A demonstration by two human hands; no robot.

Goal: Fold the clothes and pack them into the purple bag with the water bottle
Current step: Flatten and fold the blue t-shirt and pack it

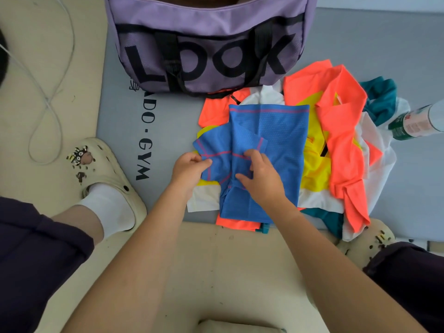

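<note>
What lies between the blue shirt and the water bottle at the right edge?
In the head view, between the blue shirt and the water bottle lies a heap of unfolded clothes: a yellow garment, an orange one, and white fabric.

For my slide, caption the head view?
Both hands fold a blue shirt beside the purple bag.
</note>
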